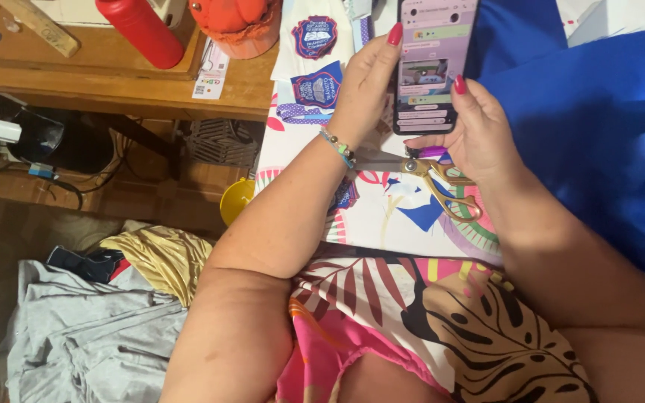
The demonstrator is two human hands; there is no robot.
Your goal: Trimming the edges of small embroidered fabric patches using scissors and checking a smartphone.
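Both of my hands hold a black smartphone point(433, 63) upright over the work table, its lit screen showing a chat. My left hand point(367, 78) grips its left edge, with a beaded bracelet on that wrist. My right hand point(479, 123) supports the lower right corner, thumb on the side. Under the phone lie gold-handled scissors point(442, 183) on a patterned tablecloth point(382, 216). Embroidered badges point(315, 37) rest on white cloth left of the phone.
Blue fabric point(599, 134) covers the table's right side. A wooden table point(106, 71) at top left carries a red bottle point(143, 30) and an orange object point(237, 22). Grey and yellow clothes point(106, 321) are heaped on the floor at lower left.
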